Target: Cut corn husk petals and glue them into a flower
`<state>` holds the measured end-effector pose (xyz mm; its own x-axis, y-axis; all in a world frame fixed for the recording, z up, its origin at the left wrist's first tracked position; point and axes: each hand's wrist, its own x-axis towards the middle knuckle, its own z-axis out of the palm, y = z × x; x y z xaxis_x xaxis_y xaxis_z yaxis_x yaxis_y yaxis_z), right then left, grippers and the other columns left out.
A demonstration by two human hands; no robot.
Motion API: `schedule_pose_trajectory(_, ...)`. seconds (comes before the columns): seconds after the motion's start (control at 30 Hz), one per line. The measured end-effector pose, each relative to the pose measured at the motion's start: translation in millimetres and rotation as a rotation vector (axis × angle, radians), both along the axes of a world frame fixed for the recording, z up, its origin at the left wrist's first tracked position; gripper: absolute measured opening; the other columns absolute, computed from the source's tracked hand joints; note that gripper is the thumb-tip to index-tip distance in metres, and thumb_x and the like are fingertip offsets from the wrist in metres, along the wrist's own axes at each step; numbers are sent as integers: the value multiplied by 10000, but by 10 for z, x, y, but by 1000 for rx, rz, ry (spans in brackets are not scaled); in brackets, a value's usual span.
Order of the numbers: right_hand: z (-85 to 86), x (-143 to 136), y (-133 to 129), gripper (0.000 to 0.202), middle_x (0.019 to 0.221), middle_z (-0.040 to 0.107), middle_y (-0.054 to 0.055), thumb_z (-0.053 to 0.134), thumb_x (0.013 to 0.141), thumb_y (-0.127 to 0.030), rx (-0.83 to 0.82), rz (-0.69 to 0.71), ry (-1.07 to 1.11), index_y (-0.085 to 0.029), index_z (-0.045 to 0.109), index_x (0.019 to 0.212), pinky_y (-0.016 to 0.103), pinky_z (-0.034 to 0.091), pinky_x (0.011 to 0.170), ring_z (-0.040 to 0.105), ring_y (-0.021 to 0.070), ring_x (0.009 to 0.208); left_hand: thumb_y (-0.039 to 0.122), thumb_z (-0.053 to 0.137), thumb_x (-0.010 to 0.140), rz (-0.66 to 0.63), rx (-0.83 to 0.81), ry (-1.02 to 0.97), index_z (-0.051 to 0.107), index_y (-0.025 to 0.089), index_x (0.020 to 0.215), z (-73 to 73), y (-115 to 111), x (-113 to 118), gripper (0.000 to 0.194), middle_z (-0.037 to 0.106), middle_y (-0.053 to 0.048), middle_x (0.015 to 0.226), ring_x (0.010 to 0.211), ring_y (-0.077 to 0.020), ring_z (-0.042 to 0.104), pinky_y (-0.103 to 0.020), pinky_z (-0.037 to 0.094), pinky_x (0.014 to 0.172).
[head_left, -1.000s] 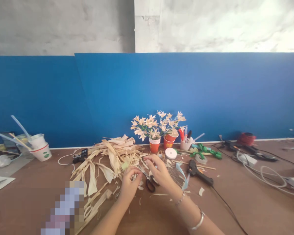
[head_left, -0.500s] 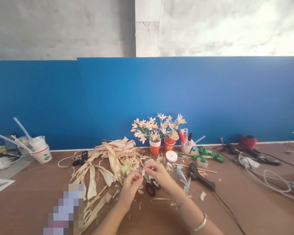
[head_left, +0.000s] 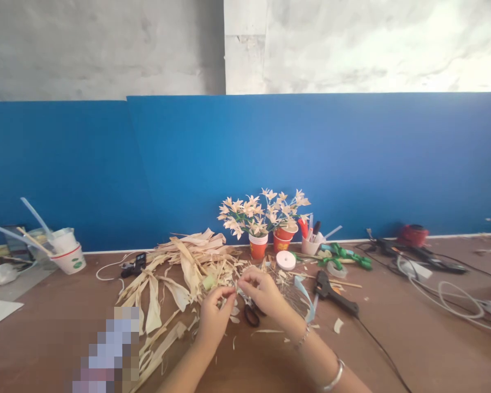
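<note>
Thumb and fingers of my left hand [head_left: 216, 312] pinch a small pale piece of husk [head_left: 236, 286], seen almost edge-on. From the other side, my right hand [head_left: 262, 290] closes its fingertips at the same piece, and the fingers partly cover it. Below my hands lie black-handled scissors [head_left: 251, 315], partly hidden by the right hand. A heap of dried corn husks [head_left: 188, 267] spreads to the left, with small cut scraps around my fingers. Behind stand pale husk flowers [head_left: 253, 210] in red paper cups [head_left: 258, 248].
At the right lies a black glue gun [head_left: 337, 295] with its cord trailing to the front edge. A white tape roll [head_left: 286, 260], green ribbon [head_left: 343, 255] and a cup of pens [head_left: 310, 245] stand behind. White cables [head_left: 450, 300] lie far right; a blurred patch covers the left front.
My fingertips have shifted slightly, and the pale piece between them has turned from face-on to nearly edge-on. My right hand is a little farther left over the scissors.
</note>
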<state>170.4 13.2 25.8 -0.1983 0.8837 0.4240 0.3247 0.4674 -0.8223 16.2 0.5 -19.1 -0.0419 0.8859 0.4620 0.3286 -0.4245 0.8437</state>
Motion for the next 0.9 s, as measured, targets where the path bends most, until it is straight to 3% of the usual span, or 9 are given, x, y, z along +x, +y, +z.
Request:
schedule_pose_trajectory(0.23,39,-16,-31,142,723,586,16,570,764,-147,47,-43,-51,-171,588,626,268,426,680,549,153,724,276,591,734,-44,-91,-36,695,175,770,1,11,9,150,710,-44,751,715,-195,630,-325,505,697)
schedule_pose_trajectory(0.63,-70,-8,13,176,685,541,3,555,784,-161,116,-99,-132,-179,504,617,263,389,659,517,154,708,251,595,712,-98,-130,-51,692,170,747,41,-10,20,131,698,-37,734,708,-191,623,-320,503,704)
schedule_pose_trajectory(0.9,-17,-7,-26,200,699,539,7,562,785,-159,132,-102,-167,-181,483,603,264,388,679,514,155,725,255,589,708,-123,-175,-45,683,164,734,56,-21,19,133,688,-40,731,711,-192,613,-315,491,707)
